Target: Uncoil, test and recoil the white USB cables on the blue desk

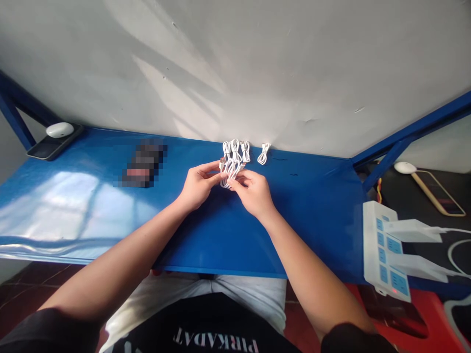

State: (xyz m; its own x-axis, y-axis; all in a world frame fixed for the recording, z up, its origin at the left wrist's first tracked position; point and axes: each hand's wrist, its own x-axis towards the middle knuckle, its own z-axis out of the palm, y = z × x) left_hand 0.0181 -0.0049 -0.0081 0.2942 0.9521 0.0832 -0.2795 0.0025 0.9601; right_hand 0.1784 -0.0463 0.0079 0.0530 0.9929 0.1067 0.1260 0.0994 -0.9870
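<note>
Far left first: grey plaster wall above it all, a blue metal brace dropping down the corner. Well left of the left hand, a dark flat pad on the back corner of the blue worktop, a white rounded object perched on top. Nearer that hand, a pixelated, unreadable item lying flat, bright patches of light sliding over the glossy surface beside it. Dark red floor tiles below the front edge, left of the forearm.

Now the centre! Left hand half open, fingers lightly curled, thumb on top, firmly on a bunch of white cables, one connector end poking out at the fingertips. Right hand just beside it, fingers bent in a tight pinch on the same loops. Just beyond both hands, white coiled cables in a row near the wall, and a separate white coil a little right of them. Below the hands, light trousers and a black printed shirt.

Well right of the right hand, a white power strip with blue panels, two white plug adapters in it, a red plastic surface beneath. Past the blue frame, another white rounded object.
</note>
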